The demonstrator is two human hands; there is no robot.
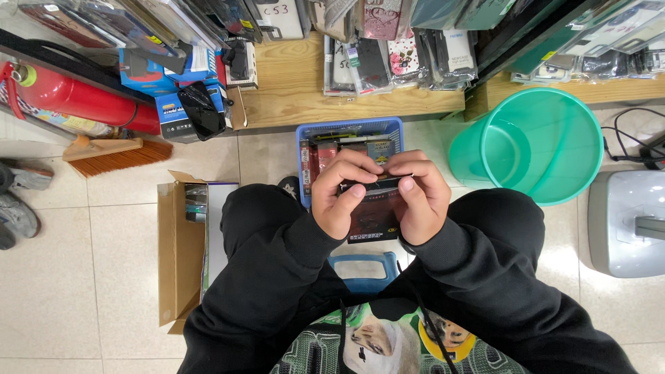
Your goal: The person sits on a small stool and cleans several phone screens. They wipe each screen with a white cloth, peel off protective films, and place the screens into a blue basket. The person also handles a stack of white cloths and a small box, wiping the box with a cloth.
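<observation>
Both hands grip one small dark packet [374, 208], held over the person's lap: the left hand [339, 194] curls closed around its left edge, the right hand [419, 197] closed on its right (thumbs pressing the top edge). Just beyond lies a blue basket [350, 128] of packets, with a green bucket [533, 142] to its right.

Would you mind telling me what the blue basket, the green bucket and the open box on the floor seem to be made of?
The blue basket looks like moulded plastic: its walls are a regular lattice of slots. The green bucket also seems plastic, with a smooth, slightly glossy, evenly coloured wall. The open box appears to be plain brown cardboard, matt, with folded flaps. Both hands, left hand and right hand, hold a dark flat package, probably glossy printed card or film.
</observation>
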